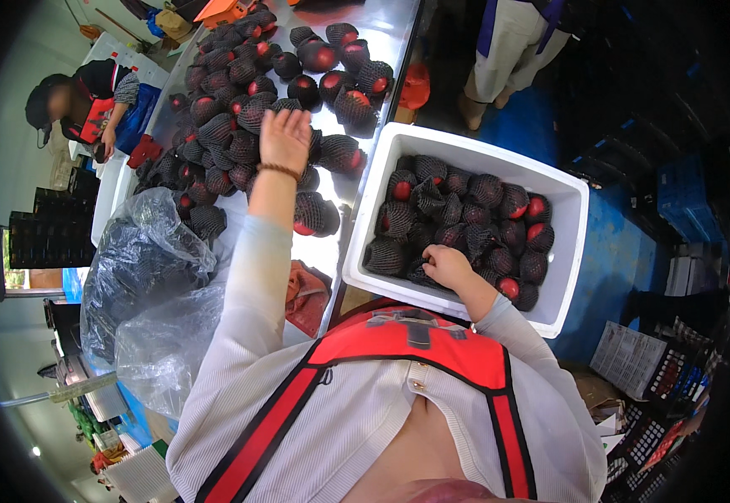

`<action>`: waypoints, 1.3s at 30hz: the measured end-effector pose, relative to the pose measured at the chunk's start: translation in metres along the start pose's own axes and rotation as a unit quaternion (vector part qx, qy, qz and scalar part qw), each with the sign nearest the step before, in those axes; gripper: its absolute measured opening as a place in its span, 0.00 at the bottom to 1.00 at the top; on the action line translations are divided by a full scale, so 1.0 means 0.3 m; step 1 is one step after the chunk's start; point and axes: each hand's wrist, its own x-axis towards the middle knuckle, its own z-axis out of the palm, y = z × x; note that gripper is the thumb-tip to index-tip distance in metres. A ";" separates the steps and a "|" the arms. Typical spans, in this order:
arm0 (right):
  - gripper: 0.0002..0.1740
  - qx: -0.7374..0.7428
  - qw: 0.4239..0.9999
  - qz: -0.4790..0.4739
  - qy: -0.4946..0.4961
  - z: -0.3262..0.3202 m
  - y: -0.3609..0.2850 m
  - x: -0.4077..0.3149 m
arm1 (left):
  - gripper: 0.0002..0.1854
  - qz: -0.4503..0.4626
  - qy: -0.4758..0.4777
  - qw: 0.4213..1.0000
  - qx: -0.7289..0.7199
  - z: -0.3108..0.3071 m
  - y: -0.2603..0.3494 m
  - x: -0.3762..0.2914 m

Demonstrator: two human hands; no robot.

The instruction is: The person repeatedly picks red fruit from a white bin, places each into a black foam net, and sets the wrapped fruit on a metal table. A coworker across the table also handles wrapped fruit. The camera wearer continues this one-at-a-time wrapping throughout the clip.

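Note:
My left hand (285, 143) reaches over a heap of round red fruit in black foam nets (217, 129) on a shiny metal table (355, 166). Its fingers are stretched out, and I see nothing held in them. A brown bead bracelet circles that wrist. My right hand (448, 267) is inside a white foam box (566, 264), low on its near side. Its fingers curl down against the netted fruit (450, 236) packed there; the fingertips are partly hidden, so a grip cannot be made out. Red skin shows through several net openings.
Clear plastic bags (151, 283) holding black nets lie left of the heap. A red cloth (307, 295) is by the table's near edge. Another person (91, 104) works across the table; one more person (516, 50) stands beyond the box. Crates (685, 195) stand at right.

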 end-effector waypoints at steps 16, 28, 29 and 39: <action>0.40 -0.168 0.984 -0.050 0.033 -0.023 -0.187 0.303 | 0.17 -0.208 -0.085 0.924 0.308 -0.141 -0.425 -0.620; 0.40 0.413 0.901 -0.031 0.130 -0.237 -0.281 0.085 | 0.44 0.028 -0.299 0.857 0.419 0.063 -0.386 -0.694; 0.42 0.385 0.905 -0.047 0.172 -0.252 -0.311 0.066 | 0.44 0.020 -0.286 0.870 0.400 0.085 -0.382 -0.696; 0.21 0.166 0.885 -0.133 0.415 -0.298 -0.360 -0.007 | 0.41 -0.074 -0.254 0.944 0.198 0.158 -0.406 -0.675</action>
